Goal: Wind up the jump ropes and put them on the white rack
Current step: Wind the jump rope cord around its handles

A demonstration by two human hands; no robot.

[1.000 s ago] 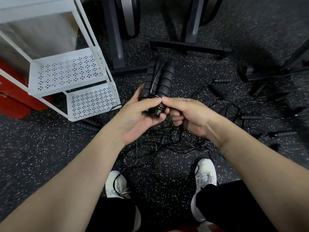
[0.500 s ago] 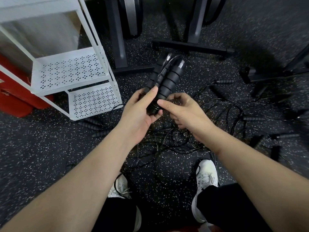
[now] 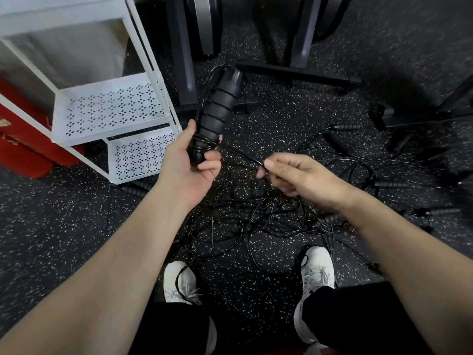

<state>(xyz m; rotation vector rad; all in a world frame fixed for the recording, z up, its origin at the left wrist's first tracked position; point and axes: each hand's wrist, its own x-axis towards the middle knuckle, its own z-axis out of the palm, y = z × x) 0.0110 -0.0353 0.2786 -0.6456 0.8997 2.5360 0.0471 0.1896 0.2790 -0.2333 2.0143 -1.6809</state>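
We note the left hand [image 3: 189,162] gripping the black jump rope handles [image 3: 220,103], cord looped round their lower end. The right hand [image 3: 294,172] pinches the taut cord [image 3: 240,155]. Handles sit above the floor tangle [image 3: 256,213], beside the white rack [image 3: 112,108].

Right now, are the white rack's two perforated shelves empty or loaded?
Empty: both perforated shelves of the white rack show bare metal.

Hidden and cut off

Left hand [image 3: 189,162] covers the handles' [image 3: 221,103] lower ends; beyond the right hand [image 3: 299,175], far loose handles [image 3: 345,127] blur.
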